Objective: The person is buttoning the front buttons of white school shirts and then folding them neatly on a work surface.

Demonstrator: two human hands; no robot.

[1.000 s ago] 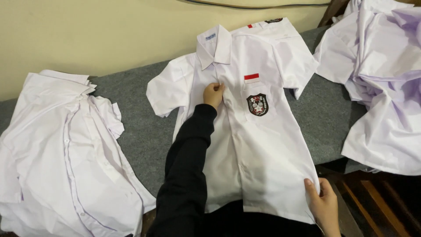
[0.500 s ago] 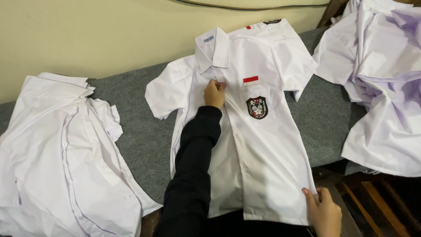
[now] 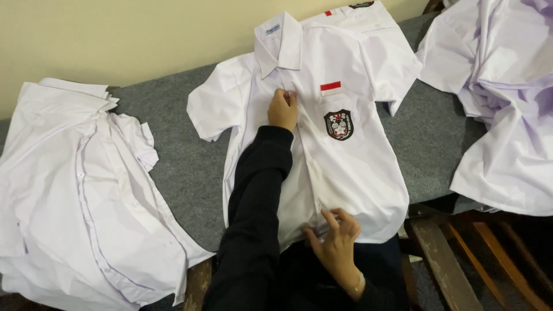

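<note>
The left hand, at the end of a black sleeve, rests on the button placket of a white short-sleeved school shirt, just below the collar; its fingers are curled together and pinch the fabric at the upper buttons. The right hand sits at the shirt's bottom hem, fingers bent and loosely spread, the fingertips nipping the placket edge near the lowest button.

The shirt lies face up and flat on a grey felt-covered surface, collar pointing away from the person, sleeves spread to both sides. On its chest pocket sit a small red-and-white flag patch and, just below it, a dark shield-shaped badge.

Under the shirt's far shoulder lies another white shirt with the same kind of patches. To the left is a rumpled pile of white shirts; to the right, a second heap of white shirts drapes over the surface's edge. Dark wooden slats show at lower right.
</note>
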